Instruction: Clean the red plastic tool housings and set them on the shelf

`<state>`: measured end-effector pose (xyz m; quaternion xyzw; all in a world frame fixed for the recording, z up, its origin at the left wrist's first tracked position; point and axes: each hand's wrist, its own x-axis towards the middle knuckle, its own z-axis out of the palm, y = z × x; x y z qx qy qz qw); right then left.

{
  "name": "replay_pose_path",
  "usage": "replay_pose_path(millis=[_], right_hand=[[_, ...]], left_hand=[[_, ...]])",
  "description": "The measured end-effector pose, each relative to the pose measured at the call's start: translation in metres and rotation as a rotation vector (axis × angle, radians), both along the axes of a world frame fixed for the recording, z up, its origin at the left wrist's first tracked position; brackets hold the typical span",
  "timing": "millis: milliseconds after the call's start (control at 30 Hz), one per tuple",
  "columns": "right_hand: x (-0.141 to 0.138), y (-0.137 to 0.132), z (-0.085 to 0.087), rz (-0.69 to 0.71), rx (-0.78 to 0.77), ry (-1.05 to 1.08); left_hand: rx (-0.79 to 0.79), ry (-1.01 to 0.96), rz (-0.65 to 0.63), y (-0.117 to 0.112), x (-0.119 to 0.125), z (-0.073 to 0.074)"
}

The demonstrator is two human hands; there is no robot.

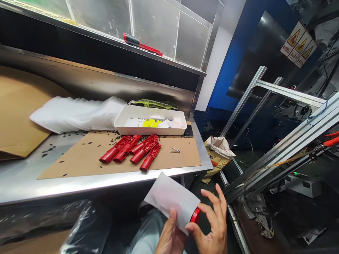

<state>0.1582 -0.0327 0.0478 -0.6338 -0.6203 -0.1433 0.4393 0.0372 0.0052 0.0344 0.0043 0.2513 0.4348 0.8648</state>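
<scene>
My left hand [172, 236] grips a translucent white packing bag [173, 197] from below, thumb pressed on its face. Inside it a red plastic part [195, 215] shows faintly through the sheet, and its round end sticks out at the open mouth. At that mouth my right hand [212, 222] has its thumb and index finger on the bag's edges, either side of the red end; the other fingers are spread. Several similar red plastic parts [132, 150] lie on a cardboard sheet [180, 160] on the metal bench, beyond my hands.
Behind the red parts stands a white tray [150, 131] holding papers and a yellow card. To its left is a stack of white bags [76, 114], near a large cardboard piece [21, 109]. A phone [188, 131], small metal pins [175, 150] and a sack [218, 155] are at right.
</scene>
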Motion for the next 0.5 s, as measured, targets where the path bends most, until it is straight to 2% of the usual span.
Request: replay_pose_path(millis=[100, 167, 333, 433, 500], right_hand=[[0.009, 0.000, 0.001, 0.042, -0.012, -0.171], [0.011, 0.000, 0.005, 0.069, -0.040, -0.215], [0.002, 0.006, 0.026, 0.154, -0.103, -0.115], [-0.004, 0.010, 0.038, 0.215, -0.086, -0.021], [-0.002, 0.012, 0.045, 0.256, -0.089, -0.016]], left_hand=[[-0.040, -0.032, -0.052, -0.006, 0.005, 0.003], [-0.063, -0.083, -0.085, -0.006, 0.004, 0.003], [-0.125, -0.249, -0.183, 0.010, -0.009, 0.000], [-0.101, -0.256, -0.220, 0.014, -0.010, -0.004], [-0.066, -0.233, -0.239, 0.008, -0.010, -0.008]])
